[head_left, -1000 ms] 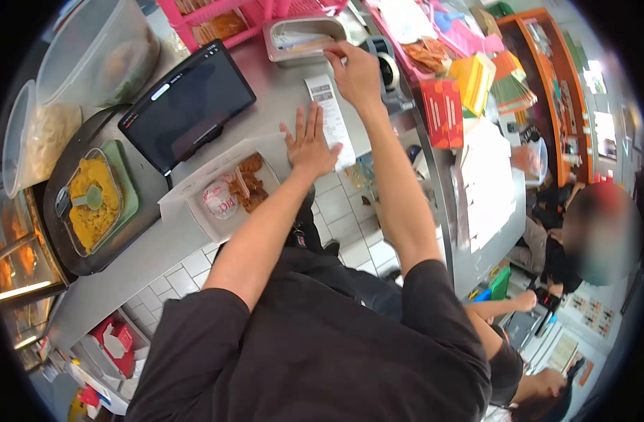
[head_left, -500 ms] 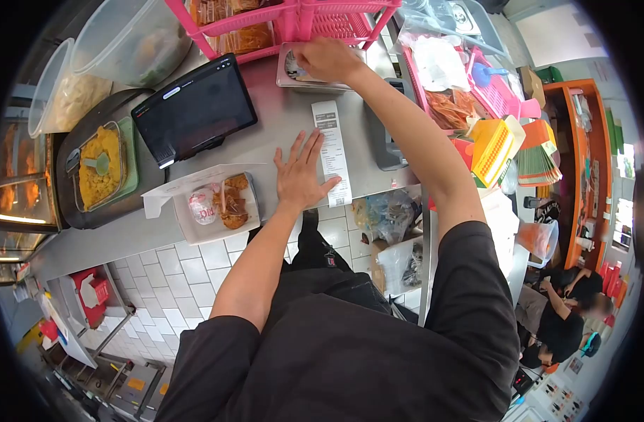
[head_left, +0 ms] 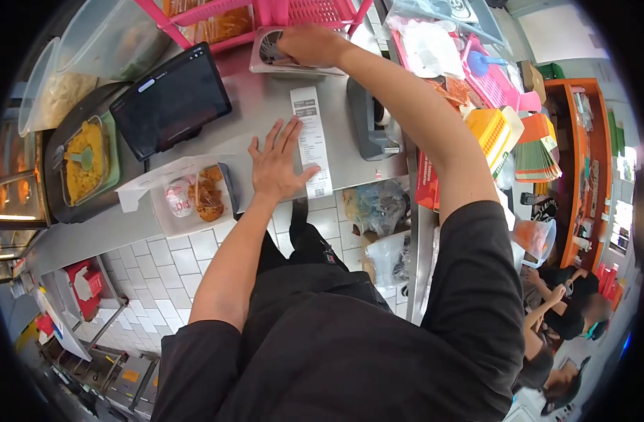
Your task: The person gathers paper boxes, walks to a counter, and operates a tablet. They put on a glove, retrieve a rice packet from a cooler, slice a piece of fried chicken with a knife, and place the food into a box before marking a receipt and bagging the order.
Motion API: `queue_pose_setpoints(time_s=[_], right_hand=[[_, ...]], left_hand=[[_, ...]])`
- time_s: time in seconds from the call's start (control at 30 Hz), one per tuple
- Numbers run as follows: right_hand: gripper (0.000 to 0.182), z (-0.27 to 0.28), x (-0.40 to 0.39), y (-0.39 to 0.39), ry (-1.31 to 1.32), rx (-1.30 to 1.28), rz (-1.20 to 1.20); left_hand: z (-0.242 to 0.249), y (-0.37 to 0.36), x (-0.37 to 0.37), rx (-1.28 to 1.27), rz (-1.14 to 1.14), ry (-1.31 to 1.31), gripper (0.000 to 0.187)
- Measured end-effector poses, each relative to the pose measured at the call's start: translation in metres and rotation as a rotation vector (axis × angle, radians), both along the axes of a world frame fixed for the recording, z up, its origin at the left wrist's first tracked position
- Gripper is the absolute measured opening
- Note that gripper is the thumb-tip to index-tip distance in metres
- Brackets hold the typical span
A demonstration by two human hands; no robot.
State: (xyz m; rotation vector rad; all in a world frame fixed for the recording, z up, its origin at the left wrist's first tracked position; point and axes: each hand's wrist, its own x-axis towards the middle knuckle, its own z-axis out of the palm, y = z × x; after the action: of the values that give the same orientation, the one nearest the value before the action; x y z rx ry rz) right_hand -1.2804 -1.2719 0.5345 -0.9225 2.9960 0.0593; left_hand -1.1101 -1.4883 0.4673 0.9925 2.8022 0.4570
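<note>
My left hand [head_left: 275,163] lies flat with fingers spread on the steel counter [head_left: 248,116], its thumb side touching a long white receipt [head_left: 309,141]. My right hand [head_left: 309,43] reaches far forward into a shallow metal tray [head_left: 271,58] at the back of the counter; whether it holds anything is hidden. An open white food box [head_left: 185,200] with fried pieces and a wrapped round item sits just left of my left hand.
A dark tablet [head_left: 169,98] stands at the left back. A tray of yellow food [head_left: 83,169] sits further left. Pink baskets [head_left: 266,14] are above the metal tray. A grey tape dispenser [head_left: 370,123] lies right of the receipt. People sit at lower right [head_left: 568,316].
My right hand moved from the receipt's top forward into the metal tray. My left hand stayed flat by the receipt. The view shifted as my head moved.
</note>
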Motion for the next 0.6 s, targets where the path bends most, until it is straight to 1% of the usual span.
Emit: queue_pose_setpoints(time_s=[0.07, 0.13, 0.23, 0.3, 0.4, 0.47, 0.53, 0.6], right_hand=[[0.011, -0.004, -0.001, 0.005, -0.015, 0.027, 0.018], [0.012, 0.003, 0.002, 0.005, -0.004, 0.041, 0.022], [0.014, 0.006, 0.000, 0.006, -0.073, 0.078, 0.032], [0.014, 0.003, -0.004, 0.008, -0.059, 0.213, 0.103], [0.014, -0.005, -0.006, 0.015, -0.034, 0.150, 0.075], [0.015, -0.013, -0.001, 0.019, -0.006, 0.166, 0.075], [0.015, -0.008, -0.003, 0.021, 0.033, 0.183, 0.083], [0.019, -0.003, -0.003, 0.022, -0.065, 0.187, 0.097]], left_hand=[[-0.004, -0.001, 0.001, 0.023, 0.000, 0.005, 0.095], [-0.001, -0.001, 0.001, -0.003, 0.003, 0.001, 0.096], [-0.001, -0.001, -0.001, -0.002, 0.010, -0.008, 0.095], [-0.001, -0.002, 0.003, 0.003, 0.005, -0.010, 0.095], [-0.001, -0.002, -0.001, 0.005, 0.010, -0.006, 0.095], [-0.002, -0.003, 0.000, 0.008, 0.000, -0.011, 0.094], [-0.004, -0.004, -0.001, 0.018, 0.004, 0.003, 0.095], [-0.005, -0.004, -0.002, 0.026, 0.007, 0.014, 0.096]])
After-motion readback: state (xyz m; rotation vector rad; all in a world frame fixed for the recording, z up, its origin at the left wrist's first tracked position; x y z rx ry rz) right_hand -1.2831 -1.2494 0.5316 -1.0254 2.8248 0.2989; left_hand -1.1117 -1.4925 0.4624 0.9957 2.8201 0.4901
